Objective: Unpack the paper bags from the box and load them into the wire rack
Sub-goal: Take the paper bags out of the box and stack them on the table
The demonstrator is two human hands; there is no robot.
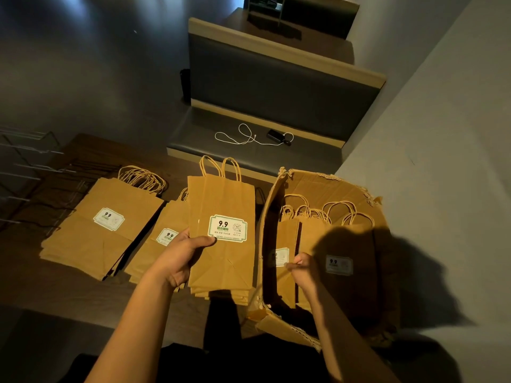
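My left hand (pixel 181 257) grips a thin stack of flat brown paper bags (pixel 224 200) with a white 9.9 label, held up over the table, handles pointing away. My right hand (pixel 302 268) reaches into the torn cardboard box (pixel 318 186) on the right and pinches the edge of a bag in the row of standing bags (pixel 312 236). Two stacks of bags lie flat on the table: one on the left (pixel 102 228), one beside it (pixel 154 250) partly under the held stack. The wire rack (pixel 30 167) stands at the far left, mostly out of frame.
The dark wooden table (pixel 69 291) carries the stacks and the box. Behind it is a grey booth seat (pixel 249 150) with a white cable (pixel 243 136) and a small black device (pixel 278 135) on it. A grey wall (pixel 442 134) runs along the right.
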